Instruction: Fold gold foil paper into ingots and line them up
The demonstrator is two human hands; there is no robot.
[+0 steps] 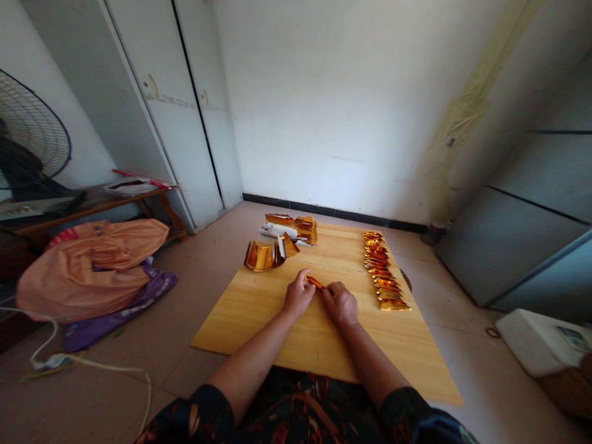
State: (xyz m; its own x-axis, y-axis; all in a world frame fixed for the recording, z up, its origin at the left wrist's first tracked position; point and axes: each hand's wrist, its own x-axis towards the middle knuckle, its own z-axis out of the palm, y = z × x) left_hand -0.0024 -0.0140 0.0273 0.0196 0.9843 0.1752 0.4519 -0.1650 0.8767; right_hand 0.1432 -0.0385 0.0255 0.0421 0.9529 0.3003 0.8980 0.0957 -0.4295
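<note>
Between my two hands, just above the middle of the wooden table [277,333], is a narrow folded strip of shiny gold foil paper [315,283]. My left hand [300,292] pinches its left end between thumb and finger. The right end is gripped by my right hand [341,302], whose fingers are curled over it. Along the table's right side lies a row of several folded gold foil pieces [383,271]. Beyond my left hand sits a curved gold foil sheet [261,255], and behind it a stack of gold foil paper [305,229] with a white wrapper [277,230].
On the left, an orange bag [92,271] and a purple bag [120,308] lie near a low wooden bench [161,197]. A fan [37,129] stands there, and a white cable [106,368] crosses the floor. A white box [541,342] is at right.
</note>
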